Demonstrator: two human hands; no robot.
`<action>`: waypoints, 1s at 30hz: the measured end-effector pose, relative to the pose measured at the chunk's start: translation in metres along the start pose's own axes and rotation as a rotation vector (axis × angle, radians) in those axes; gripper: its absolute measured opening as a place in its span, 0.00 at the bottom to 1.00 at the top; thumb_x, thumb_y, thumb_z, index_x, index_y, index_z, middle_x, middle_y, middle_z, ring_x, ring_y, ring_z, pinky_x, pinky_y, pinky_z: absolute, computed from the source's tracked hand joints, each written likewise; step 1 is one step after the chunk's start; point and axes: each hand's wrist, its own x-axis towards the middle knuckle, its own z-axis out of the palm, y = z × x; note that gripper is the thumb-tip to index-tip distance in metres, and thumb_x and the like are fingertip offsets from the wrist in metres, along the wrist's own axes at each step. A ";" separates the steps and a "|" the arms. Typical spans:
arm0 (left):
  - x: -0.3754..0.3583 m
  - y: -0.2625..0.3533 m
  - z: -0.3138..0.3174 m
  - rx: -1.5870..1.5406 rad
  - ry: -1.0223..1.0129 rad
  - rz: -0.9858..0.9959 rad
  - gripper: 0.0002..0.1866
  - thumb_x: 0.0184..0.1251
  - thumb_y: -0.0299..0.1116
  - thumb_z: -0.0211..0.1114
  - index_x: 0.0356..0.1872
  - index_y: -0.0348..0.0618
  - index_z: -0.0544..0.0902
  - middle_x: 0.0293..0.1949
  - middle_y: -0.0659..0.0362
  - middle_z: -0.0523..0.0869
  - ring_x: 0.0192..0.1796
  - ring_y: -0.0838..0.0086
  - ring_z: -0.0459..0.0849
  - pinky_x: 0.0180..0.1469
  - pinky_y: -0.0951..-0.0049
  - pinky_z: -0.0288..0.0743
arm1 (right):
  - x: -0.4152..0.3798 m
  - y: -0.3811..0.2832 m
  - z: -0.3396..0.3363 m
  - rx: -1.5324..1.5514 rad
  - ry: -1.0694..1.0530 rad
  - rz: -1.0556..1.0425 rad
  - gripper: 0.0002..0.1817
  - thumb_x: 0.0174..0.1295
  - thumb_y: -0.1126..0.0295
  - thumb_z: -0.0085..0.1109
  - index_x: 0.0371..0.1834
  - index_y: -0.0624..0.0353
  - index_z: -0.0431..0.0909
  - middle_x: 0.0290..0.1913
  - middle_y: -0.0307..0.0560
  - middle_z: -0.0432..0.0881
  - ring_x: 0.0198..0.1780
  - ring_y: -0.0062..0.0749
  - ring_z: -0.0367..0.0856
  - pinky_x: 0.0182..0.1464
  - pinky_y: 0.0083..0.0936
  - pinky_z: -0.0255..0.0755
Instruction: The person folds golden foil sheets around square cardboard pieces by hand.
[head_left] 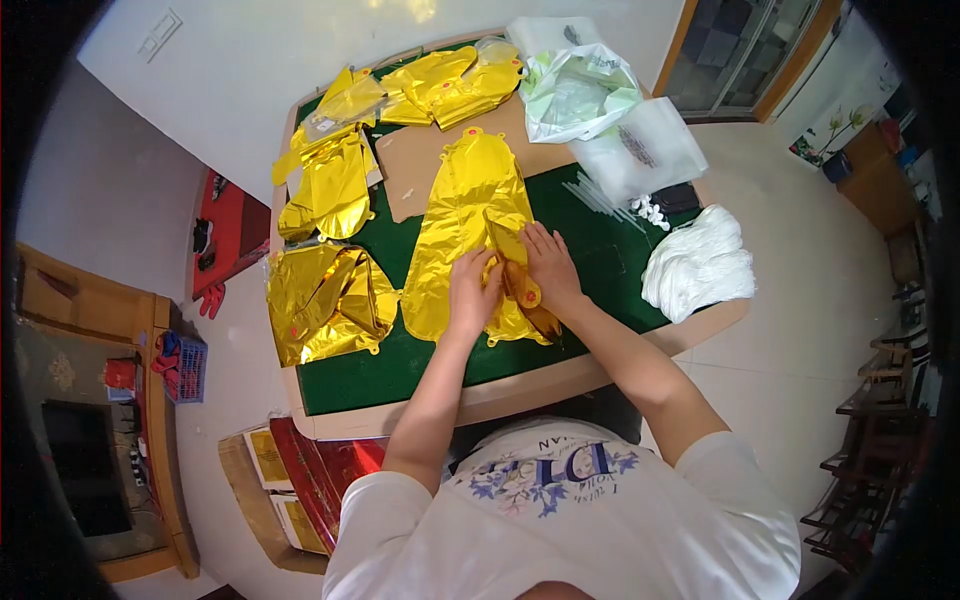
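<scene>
A flat, uninflated gold foil balloon (460, 205) lies in front of me, its right side folded and creased upward. My left hand (472, 292) is on its middle, fingers bent and closed on the foil beside the raised fold. Across the fold, my right hand (552, 268) lies on the balloon's right edge with its fingers stretched out over the foil. A folded flap with a small red mark shows between and below the hands. Parts of the foil under my fingers are hidden.
More gold foil balloons (325, 300) lie at left and along the back. Brown cardboard (405, 165) rests on the green tabletop (400, 378). At right are a plastic bag (580, 95), clear sticks (600, 200), small white pieces (650, 212), a black object (678, 198) and white string (700, 265).
</scene>
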 end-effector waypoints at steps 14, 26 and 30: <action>-0.005 0.031 -0.001 0.300 -0.179 0.052 0.25 0.66 0.44 0.62 0.61 0.42 0.75 0.69 0.49 0.68 0.76 0.55 0.55 0.74 0.45 0.41 | 0.003 0.002 0.006 0.397 -0.021 0.185 0.43 0.53 0.65 0.71 0.72 0.63 0.59 0.77 0.45 0.52 0.79 0.37 0.45 0.79 0.36 0.39; -0.002 0.016 0.000 0.392 -0.193 0.143 0.24 0.66 0.47 0.60 0.60 0.48 0.78 0.67 0.53 0.72 0.74 0.57 0.59 0.73 0.39 0.39 | 0.000 -0.005 -0.020 0.048 -0.175 0.062 0.38 0.55 0.69 0.69 0.70 0.62 0.63 0.77 0.45 0.53 0.79 0.35 0.45 0.79 0.36 0.39; 0.004 0.019 -0.004 0.502 -0.233 0.175 0.23 0.65 0.48 0.62 0.56 0.49 0.80 0.66 0.54 0.73 0.74 0.59 0.61 0.72 0.38 0.40 | 0.001 -0.003 -0.015 -0.021 -0.197 0.045 0.35 0.65 0.67 0.59 0.74 0.60 0.57 0.77 0.44 0.53 0.79 0.34 0.45 0.79 0.36 0.38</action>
